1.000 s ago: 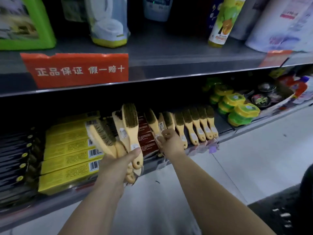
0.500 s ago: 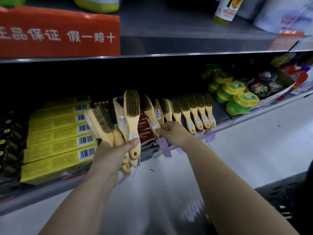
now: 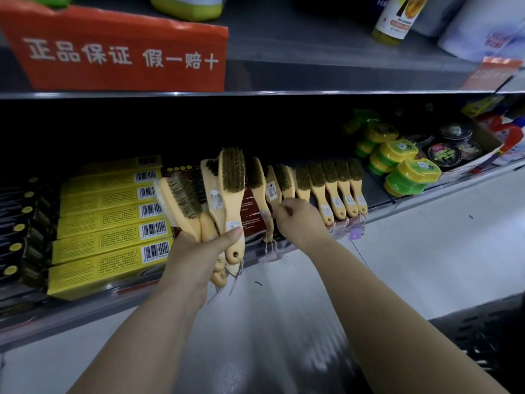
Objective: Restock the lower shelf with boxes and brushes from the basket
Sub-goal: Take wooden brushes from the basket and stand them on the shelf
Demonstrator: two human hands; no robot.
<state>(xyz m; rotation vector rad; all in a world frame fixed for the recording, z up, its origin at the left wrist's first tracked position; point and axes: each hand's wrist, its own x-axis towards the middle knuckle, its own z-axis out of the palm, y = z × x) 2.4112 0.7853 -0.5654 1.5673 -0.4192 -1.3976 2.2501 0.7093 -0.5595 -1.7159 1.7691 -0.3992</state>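
The left hand sits just at 7 o'clock of the frame's centre. Its fingers are clenched round a bundle of brushes, with the thumb pressed across the front handle. The bundle fans upward, bristle heads at 12 o'clock of the fist and handle ends with their strings hanging out at 6 o'clock.

The right hand is at 3 o'clock of the left one, close to the centre, reaching onto the lower shelf. Its fingers are curled and grasp the handle of a single brush, which stands bristles up with a printed label on its wooden back. The back of the hand hides the exact contact.

At 3 o'clock of that hand a row of brushes lies side by side on the shelf, bristle heads toward the back and handles toward the front edge. A dark red box lies between the two hands, behind the bundle.

At 9 o'clock of the bundle, yellow boxes are stacked flat on the same shelf, their barcodes facing out. At 2 o'clock of the frame are green and yellow tubs, with black tins just beyond them.

A red sign with white characters hangs on the upper shelf at 11 o'clock. Pale floor fills the frame from 4 to 6 o'clock
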